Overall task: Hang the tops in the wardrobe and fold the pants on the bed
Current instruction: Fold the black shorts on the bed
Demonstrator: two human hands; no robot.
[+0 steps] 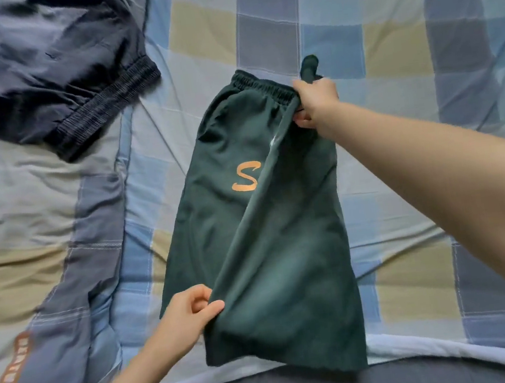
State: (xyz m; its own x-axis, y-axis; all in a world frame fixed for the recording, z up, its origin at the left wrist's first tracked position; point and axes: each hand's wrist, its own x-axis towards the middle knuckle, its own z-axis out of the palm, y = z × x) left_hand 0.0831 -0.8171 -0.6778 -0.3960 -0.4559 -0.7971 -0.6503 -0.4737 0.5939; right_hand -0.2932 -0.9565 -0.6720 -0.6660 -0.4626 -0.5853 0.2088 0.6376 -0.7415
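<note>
Green shorts [258, 222] lie mid-bed [386, 45], doubled lengthwise; right hand [316, 102] grips the waistband, left hand [190, 315] pinches the hem, likely to keep the fold taut and aligned.

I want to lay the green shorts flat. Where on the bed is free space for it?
The widest bare sheet lies right of the green shorts, above the right arm. A narrower strip lies between the shorts and the dark pants. The left is crowded: the pants and the bunched quilt.
</note>
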